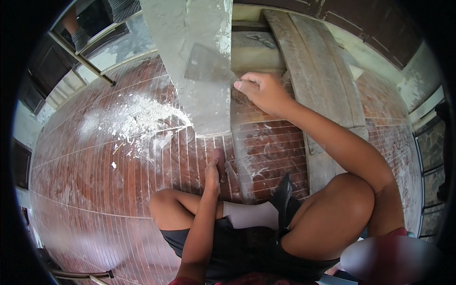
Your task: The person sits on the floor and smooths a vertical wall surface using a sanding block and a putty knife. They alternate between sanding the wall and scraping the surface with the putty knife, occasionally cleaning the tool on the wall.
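My right hand (pixel 266 94) is closed round the handle end of a wide putty knife, the handle mostly hidden by the fingers. The putty knife's flat grey blade (pixel 204 64) lies over the face of a grey plastered pillar (pixel 204 111) and looks slightly blurred. Lower down, near the foot of the pillar, my left hand (pixel 212 175) grips a reddish-brown block (pixel 219 159). The block's lower part is partly covered by the fingers, and I cannot tell its exact kind. Patchy, chipped coating shows along the pillar's right edge.
White flakes and dust (pixel 137 118) lie heaped on the red-brown slatted floor (pixel 95 180) left of the pillar. Wooden planks (pixel 327 71) lean at the right. A small bladed tool (pixel 261 41) rests on a ledge behind. Another person's foot (pixel 80 38) stands on a metal-framed ladder (pixel 85 61).
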Demonstrator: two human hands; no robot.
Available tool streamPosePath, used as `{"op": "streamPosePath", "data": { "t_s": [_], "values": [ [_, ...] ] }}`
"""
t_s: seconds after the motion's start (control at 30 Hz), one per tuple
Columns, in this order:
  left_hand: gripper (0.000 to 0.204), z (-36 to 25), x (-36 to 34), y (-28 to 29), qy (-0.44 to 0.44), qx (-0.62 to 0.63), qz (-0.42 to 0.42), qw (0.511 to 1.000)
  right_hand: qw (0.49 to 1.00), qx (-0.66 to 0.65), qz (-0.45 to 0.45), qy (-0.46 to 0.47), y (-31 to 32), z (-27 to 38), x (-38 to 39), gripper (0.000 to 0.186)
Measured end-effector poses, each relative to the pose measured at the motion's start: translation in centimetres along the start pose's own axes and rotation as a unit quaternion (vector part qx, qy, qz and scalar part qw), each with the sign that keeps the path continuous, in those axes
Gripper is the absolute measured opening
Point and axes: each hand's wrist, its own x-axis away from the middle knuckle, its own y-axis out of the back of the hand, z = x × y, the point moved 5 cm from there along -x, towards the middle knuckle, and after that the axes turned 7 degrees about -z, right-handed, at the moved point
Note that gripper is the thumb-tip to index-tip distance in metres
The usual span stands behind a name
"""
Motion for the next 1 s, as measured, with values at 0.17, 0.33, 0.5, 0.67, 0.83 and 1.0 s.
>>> {"op": "streamPosePath", "data": {
  "t_s": [0.17, 0.33, 0.5, 0.67, 0.83, 1.0],
  "values": [
    [0.029, 0.1, -0.2, 0.3, -0.005, -0.023, -0.003, 1.0, 0.999, -0.005, -0.024, 0.026, 0.3, 0.2, 0.1, 0.04],
    [0.027, 0.0, 0.0, -0.1, -0.033, -0.014, -0.027, 0.999, 0.995, 0.058, -0.053, 0.066, 1.0, 0.6, 0.2, 0.039],
    [0.027, 0.2, -0.1, -0.1, -0.018, -0.007, -0.019, 1.0, 0.997, 0.05, -0.062, 0.022, 1.5, -0.3, 0.2, 0.038],
    [0.029, 0.3, -0.1, 0.3, 0.003, -0.038, -0.003, 0.999, 0.988, 0.083, -0.063, 0.113, 1.3, 0.2, 0.3, 0.038],
    [0.032, -0.2, 0.3, 0.1, -0.007, -0.003, 0.003, 1.0, 0.996, 0.058, -0.063, 0.004, 1.7, -0.8, 0.3, 0.037],
    [0.033, -0.6, 0.7, 0.2, 0.013, 0.032, -0.003, 0.999, 0.994, 0.061, -0.06, 0.072, 2.1, -0.1, 0.2, 0.037]
  ]
}}
